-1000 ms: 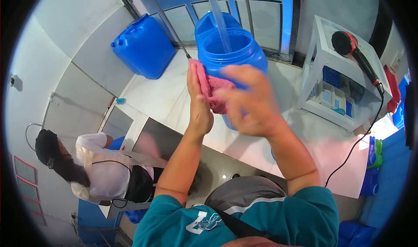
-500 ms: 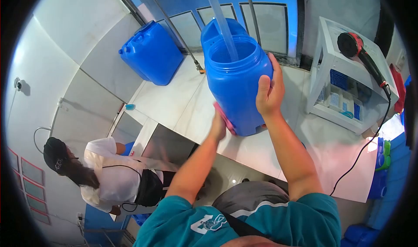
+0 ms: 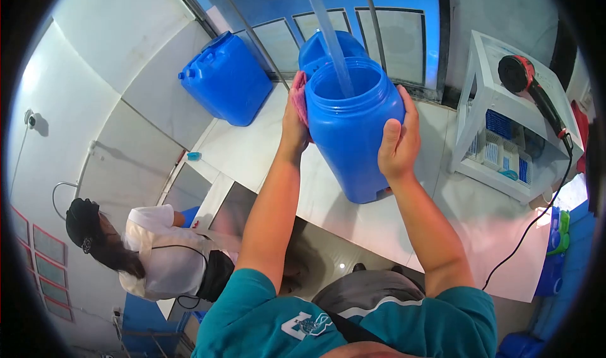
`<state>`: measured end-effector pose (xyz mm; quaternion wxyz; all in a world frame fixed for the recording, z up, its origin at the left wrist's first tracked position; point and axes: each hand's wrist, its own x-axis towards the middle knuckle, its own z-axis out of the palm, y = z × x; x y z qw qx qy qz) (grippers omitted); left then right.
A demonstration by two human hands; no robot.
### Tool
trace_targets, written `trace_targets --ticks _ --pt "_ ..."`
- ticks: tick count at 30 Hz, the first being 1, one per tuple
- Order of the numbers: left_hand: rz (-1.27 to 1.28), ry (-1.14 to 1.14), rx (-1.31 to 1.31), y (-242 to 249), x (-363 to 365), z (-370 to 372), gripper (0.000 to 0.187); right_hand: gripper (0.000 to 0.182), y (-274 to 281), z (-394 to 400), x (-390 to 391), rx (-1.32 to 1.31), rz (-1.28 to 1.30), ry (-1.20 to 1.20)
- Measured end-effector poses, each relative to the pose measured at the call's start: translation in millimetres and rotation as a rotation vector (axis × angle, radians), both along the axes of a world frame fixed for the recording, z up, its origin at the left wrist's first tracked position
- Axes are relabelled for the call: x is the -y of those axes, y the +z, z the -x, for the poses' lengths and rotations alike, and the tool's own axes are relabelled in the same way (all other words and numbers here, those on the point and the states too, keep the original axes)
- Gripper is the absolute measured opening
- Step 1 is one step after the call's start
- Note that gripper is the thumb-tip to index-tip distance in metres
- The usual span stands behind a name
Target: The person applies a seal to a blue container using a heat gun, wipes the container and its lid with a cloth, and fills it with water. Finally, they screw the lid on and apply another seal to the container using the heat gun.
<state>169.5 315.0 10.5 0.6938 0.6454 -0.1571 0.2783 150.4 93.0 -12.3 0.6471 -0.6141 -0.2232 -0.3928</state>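
Note:
A blue water jug [image 3: 353, 140] with a wide uncovered mouth stands on the white counter, leaning slightly in this view. From above, a clear column [image 3: 329, 39], like a stream of water or a tube, reaches down into its mouth. My left hand [image 3: 295, 121] presses a pink cloth [image 3: 299, 97] against the jug's upper left side, close below the rim. On the opposite side, my right hand [image 3: 400, 142] grips the jug, thumb on the near face and fingers round the side. The inside of the jug is mostly hidden.
Behind stands another blue container [image 3: 319, 47]; a blue jerrycan [image 3: 233, 80] is at the counter's [image 3: 268, 143] back left. A white cabinet [image 3: 489, 184] on the right carries a black-and-red heat gun or dryer [image 3: 533, 90] with a trailing cord. A person [image 3: 167, 251] stands at left.
My left hand has moved up with the pink cloth from the jug's lower left side to just below its rim. My right hand stays on the right side.

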Motion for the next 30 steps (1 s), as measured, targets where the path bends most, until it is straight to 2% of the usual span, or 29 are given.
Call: trace_targets --ticks 2,4,5,6,7,8,10,11,12,13,14,15,16,19,22,24,25,26,30 --pt "0.359 -0.026 -0.297 -48.4 -19.1 -22.8 0.063 0.064 1.5 -0.8 0.2 -0.014 0.005 0.008" --pt "0.284 -0.024 -0.611 -111.4 -30.5 -9.8 0.083 0.06 -5.1 -8.3 3.6 -0.011 -0.106 0.189" --pt "0.209 -0.1 -0.685 -131.3 -28.3 9.2 0.081 0.06 -5.7 -15.2 14.7 -0.017 -0.103 0.167" --pt "0.128 -0.175 -0.756 -147.6 -23.6 30.5 0.08 0.056 -6.5 -25.1 28.5 -0.167 -0.188 0.382" --pt "0.304 -0.056 -0.754 -160.2 -0.5 47.4 0.074 0.052 -6.5 -37.5 40.4 -0.314 -0.278 0.601" --pt "0.48 0.069 -0.745 -165.4 25.3 61.0 0.068 0.052 -10.2 -57.4 46.5 -0.314 -0.282 0.587" --pt "0.467 0.076 -0.757 -159.5 47.7 86.2 0.069 0.048 -38.9 -104.9 45.8 -0.557 0.112 0.297" --pt "0.461 0.091 -0.759 -159.3 52.5 95.6 0.069 0.048 -64.5 -127.8 42.5 -0.563 0.112 0.296" --pt "0.462 0.09 -0.761 -162.6 53.5 100.3 0.069 0.046 -92.6 -152.3 38.0 -0.461 0.444 0.02" --pt "0.388 0.111 -0.704 -159.8 55.9 103.5 0.07 0.045 -93.3 -155.4 35.2 -0.339 0.765 -0.26" --pt "0.313 0.134 -0.646 -156.0 57.2 104.4 0.072 0.045 -94.8 -156.7 35.9 -0.339 0.765 -0.26" --pt "0.313 0.135 -0.646 -153.0 59.2 107.0 0.072 0.044 -96.8 -157.5 36.9 -0.425 0.895 -0.262" --pt "0.257 0.113 -0.573 -122.9 73.6 117.5 0.073 0.043 -94.3 -155.6 35.4 -0.511 1.024 -0.261" --pt "0.142 0.101 -0.438 -75.8 95.6 134.3 0.075 0.04 -97.1 -156.1 38.2 -0.543 0.942 -0.213" --pt "0.046 0.127 -0.322 -75.4 92.9 127.9 0.077 0.034 -82.8 -139.6 37.4 -0.398 0.97 -0.157" --pt "0.011 0.151 -0.28 -75.0 89.7 124.1 0.078 0.031 -70.6 -132.6 36.5 -0.423 0.996 -0.176" --pt "-0.116 0.246 -0.205 -72.1 87.4 121.4 0.079 0.028 -68.5 -131.8 35.5 -0.447 1.015 -0.199" --pt "-0.245 0.34 -0.127 -68.9 85.1 118.7 0.08 0.028 -74.0 -135.3 36.4 -0.448 1.014 -0.198" --pt "-0.344 0.404 0.005 -48.1 84.0 114.1 0.082 0.025 -110.1 -146.9 48.2 -0.566 0.919 -0.264"
